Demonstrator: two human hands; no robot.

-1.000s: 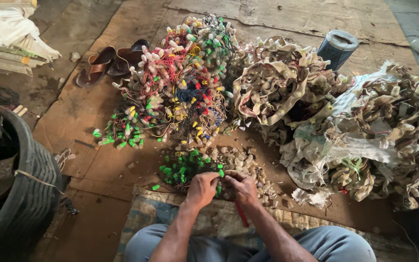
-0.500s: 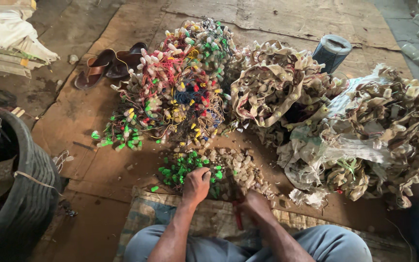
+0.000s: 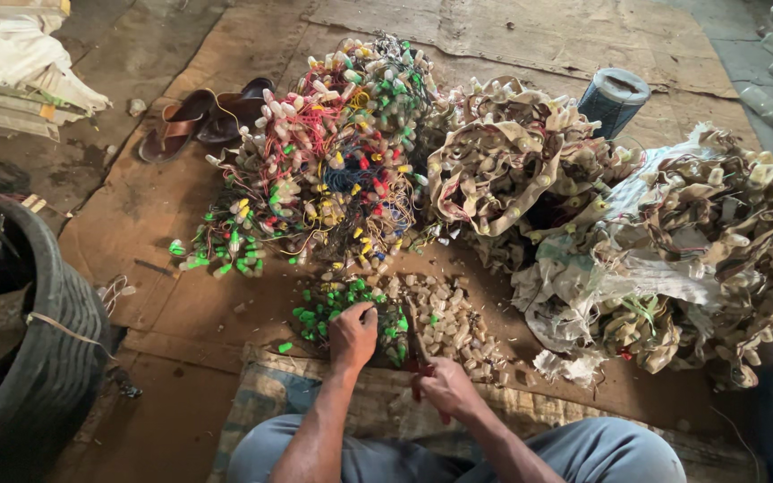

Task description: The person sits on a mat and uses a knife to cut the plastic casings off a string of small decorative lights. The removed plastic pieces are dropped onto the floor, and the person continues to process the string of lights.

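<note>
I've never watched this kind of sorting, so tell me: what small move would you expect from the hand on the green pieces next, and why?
Probably the left hand closes on a few pieces from the green pile and lifts them toward the right hand. Its fingers already rest on that pile, while the right hand waits close by with a red-handled tool beside the beige pile.

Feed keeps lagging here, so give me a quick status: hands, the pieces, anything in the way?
Left hand down on green pieces. Right hand grips red-handled tool. Pale pieces piled just beyond. Tangled wire heap behind, not blocking.
</note>
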